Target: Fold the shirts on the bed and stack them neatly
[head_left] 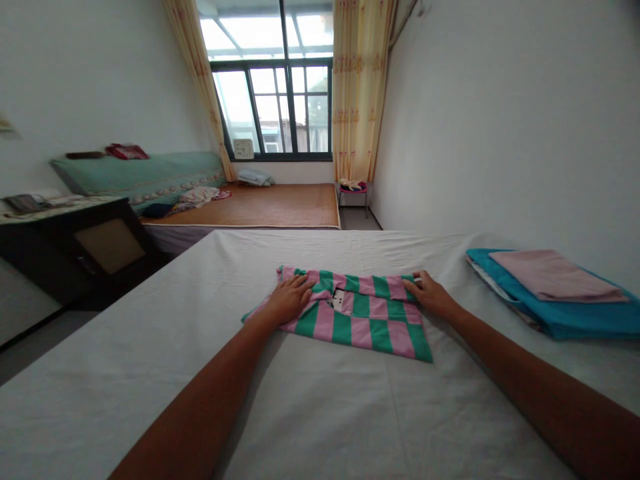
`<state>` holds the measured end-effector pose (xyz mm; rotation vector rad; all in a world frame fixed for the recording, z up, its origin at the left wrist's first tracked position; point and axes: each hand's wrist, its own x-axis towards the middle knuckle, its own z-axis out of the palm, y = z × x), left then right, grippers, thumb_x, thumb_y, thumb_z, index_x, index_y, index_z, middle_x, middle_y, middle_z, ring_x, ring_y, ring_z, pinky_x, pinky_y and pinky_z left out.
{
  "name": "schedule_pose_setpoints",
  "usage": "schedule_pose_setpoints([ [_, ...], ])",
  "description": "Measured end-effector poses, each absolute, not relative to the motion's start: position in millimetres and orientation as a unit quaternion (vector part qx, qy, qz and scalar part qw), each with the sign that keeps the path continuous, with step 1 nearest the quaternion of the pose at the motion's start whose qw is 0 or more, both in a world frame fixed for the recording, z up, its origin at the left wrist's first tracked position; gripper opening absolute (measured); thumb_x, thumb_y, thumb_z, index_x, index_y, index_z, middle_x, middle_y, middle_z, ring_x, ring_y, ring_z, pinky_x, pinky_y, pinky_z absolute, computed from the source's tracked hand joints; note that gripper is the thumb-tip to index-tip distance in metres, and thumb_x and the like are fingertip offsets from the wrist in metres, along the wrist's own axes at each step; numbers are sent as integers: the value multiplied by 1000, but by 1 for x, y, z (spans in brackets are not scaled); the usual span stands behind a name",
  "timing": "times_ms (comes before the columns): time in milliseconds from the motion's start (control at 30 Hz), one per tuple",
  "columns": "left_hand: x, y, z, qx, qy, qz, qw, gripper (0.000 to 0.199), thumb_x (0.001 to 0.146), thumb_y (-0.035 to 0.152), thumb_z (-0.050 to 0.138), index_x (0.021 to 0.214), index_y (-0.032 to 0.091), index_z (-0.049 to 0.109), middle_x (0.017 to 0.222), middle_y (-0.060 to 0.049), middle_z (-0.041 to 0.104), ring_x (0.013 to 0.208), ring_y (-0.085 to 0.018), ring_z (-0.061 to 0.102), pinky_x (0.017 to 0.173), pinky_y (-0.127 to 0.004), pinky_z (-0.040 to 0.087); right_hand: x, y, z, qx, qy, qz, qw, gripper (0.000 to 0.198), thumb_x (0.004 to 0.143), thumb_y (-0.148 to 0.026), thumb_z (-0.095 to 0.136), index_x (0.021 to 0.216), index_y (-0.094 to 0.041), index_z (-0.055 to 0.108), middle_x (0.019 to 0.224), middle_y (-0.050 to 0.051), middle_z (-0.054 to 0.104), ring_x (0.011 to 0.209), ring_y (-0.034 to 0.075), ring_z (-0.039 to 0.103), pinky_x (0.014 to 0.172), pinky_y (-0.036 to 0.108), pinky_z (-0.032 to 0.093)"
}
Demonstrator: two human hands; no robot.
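A pink and green checked garment [370,328] lies folded on the white sheet [320,413] in front of me. Its kind is hard to tell in this folded state. A small white patch with dark marks shows through a gap near its middle. My left hand [290,298] rests flat on the left part of the cloth, fingers stretched out. At the far right corner, my right hand [428,294] pinches the fabric's edge between thumb and fingers.
To the right lies a folded blue cloth stack [580,323] with a pink folded cloth [555,275] on top. Beyond the sheet stands a bed with a brown mat [280,203]. A dark cabinet [95,247] is at left, a small stool [353,191] near the curtain.
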<state>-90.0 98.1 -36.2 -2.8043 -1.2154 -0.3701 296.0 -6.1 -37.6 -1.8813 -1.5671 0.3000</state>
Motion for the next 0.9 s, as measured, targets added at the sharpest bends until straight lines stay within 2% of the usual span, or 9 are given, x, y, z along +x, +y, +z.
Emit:
schedule_pose_setpoints([
  [67, -91, 98, -37, -909, -398, -118, 31, 45, 98, 39, 29, 138, 28, 47, 144, -5, 46, 133, -24, 40, 109, -43, 32, 287, -12, -39, -742, -589, 98, 303, 46, 87, -55, 46, 116, -19, 50, 91, 9, 71, 77, 22, 67, 66, 30, 49],
  [167, -91, 99, -38, -910, -396, -119, 30, 46, 98, 41, 27, 138, 28, 47, 145, -5, 46, 134, -23, 40, 110, -43, 31, 269, -17, -43, -757, -590, 44, 278, 51, 90, -55, 41, 126, -19, 45, 108, 13, 68, 92, 26, 67, 74, 34, 49],
  [300, -91, 97, -38, -909, -398, -121, 25, 45, 98, 41, 28, 137, 29, 47, 144, -4, 47, 133, -22, 40, 109, -43, 32, 247, -18, -42, -730, -615, -12, 299, 42, 94, -45, 39, 128, -21, 42, 118, 12, 64, 99, 26, 65, 77, 34, 49],
  [400, -92, 95, -36, -911, -394, -123, 23, 44, 97, 41, 29, 135, 30, 49, 143, -4, 48, 131, -22, 42, 108, -43, 33, 239, -18, -41, -704, -649, -39, 283, 35, 94, -35, 39, 126, -23, 42, 124, 12, 60, 99, 26, 64, 78, 36, 49],
  [500, -98, 95, -32, -901, -410, -134, 34, 41, 96, 42, 33, 131, 33, 53, 142, -2, 48, 132, -23, 41, 108, -45, 33, 239, -19, -41, -674, -684, -31, 277, 30, 93, -29, 39, 121, -21, 46, 119, 12, 62, 100, 25, 63, 81, 36, 49],
  [600, -111, 102, -26, -856, -491, -160, 36, 38, 94, 39, 38, 124, 31, 60, 141, -4, 49, 131, -26, 41, 105, -47, 36, 250, -16, -38, -655, -687, -15, 314, 24, 91, -26, 42, 113, -21, 49, 109, 9, 66, 99, 23, 63, 85, 35, 48],
  [733, -120, 109, -18, -846, -503, -178, -14, 36, 90, 34, 43, 116, 24, 67, 129, -7, 59, 118, -23, 55, 103, -38, 41, 287, -10, -28, -683, -649, -39, 333, 24, 89, -29, 44, 110, -20, 53, 106, 9, 67, 98, 23, 64, 85, 35, 47],
  [833, -110, 107, -16, -861, -460, -211, -60, 36, 88, 30, 45, 114, 20, 68, 126, -7, 60, 110, -19, 60, 100, -30, 44, 322, -8, -24, -731, -612, -54, 297, 28, 88, -32, 46, 111, -19, 55, 105, 11, 69, 94, 26, 65, 80, 35, 48],
  [900, -100, 101, -16, -868, -439, -220, -69, 35, 87, 29, 47, 115, 20, 68, 126, -7, 60, 112, -19, 59, 101, -30, 44, 341, -7, -24, -756, -601, -56, 254, 30, 86, -32, 47, 110, -17, 57, 103, 12, 70, 91, 27, 66, 78, 36, 47],
])
